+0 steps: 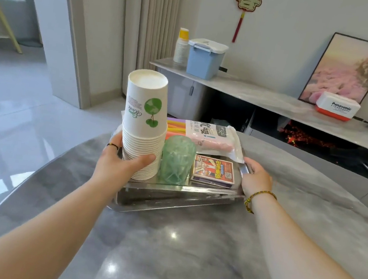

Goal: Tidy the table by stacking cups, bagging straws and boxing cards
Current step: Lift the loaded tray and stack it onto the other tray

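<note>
Steel tray (170,199) gripped by right hand (256,178); left hand (114,163) clasps cups (144,120).

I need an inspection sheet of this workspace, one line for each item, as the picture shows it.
Surface: glossy grey marble table; metal tray on or just above it.
Job's things: inverted paper cup stack, straw bag and card box, all on the tray.
Clutter: green cup on the tray beside the stack.
Hands: left hand grips the cup stack; right hand grips the tray's right edge.
Cables: nothing seen.
Surroundings: sideboard with blue bin, framed picture, white box.
</note>
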`<state>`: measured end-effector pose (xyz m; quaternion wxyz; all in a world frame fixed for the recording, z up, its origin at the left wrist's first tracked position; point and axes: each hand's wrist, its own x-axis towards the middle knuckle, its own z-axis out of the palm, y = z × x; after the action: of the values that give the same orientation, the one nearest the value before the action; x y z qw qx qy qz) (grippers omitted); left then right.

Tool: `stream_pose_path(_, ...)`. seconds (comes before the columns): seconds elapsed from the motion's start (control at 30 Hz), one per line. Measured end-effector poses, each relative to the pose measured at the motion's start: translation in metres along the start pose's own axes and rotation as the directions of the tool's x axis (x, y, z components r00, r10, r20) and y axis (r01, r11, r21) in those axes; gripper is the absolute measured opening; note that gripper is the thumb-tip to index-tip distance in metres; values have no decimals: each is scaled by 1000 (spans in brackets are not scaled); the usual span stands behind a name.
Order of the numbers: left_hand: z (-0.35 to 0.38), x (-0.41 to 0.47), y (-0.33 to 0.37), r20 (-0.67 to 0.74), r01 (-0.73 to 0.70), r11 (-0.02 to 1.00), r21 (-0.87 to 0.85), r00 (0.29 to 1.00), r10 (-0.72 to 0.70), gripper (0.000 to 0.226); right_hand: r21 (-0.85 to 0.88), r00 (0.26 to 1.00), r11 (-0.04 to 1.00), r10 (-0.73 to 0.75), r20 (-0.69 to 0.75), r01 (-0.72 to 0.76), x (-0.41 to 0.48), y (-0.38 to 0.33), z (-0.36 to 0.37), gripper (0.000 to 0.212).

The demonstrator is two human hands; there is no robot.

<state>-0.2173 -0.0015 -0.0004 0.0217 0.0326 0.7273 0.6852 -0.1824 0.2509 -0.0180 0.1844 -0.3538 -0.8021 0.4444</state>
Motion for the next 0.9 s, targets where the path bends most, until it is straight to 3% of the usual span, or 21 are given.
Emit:
stream_pose_path(0.13, -2, 19, -15, -12, 2, 1000, -25, 1000, -2, 65, -180, 999, 983, -36, 32, 41, 17, 2, 19, 52)
stream_pose_path(0.3, 8, 26, -31, -58, -28, 983, 184, 998, 39, 95, -439, 997, 895, -52, 62, 74, 19, 4, 21, 58)
stream_pose_path(0.43, 12, 20, -35, -89, -40, 951, 306, 994, 70, 96, -630, 992, 768, -50, 117, 113, 17, 1, 19, 50)
stream_pose_path(0.6, 15, 15, -34, -97, 28, 889, 457, 995, 19, 77, -665, 989, 740, 0, 151, 102, 13, 0, 17, 49)
stream_pose_path(0.77, 10, 10, -32, -33, -15, 827, 563, 999, 41, 77, -648, 986, 754, 4, 167, 106, 8, -1, 18, 49)
stream_pose_path(0.9, 4, 4, -26, 67, -39, 670, 741, 998, -15, 81, -657, 981, 740, -20, 194, 145, 4, -4, 18, 55)
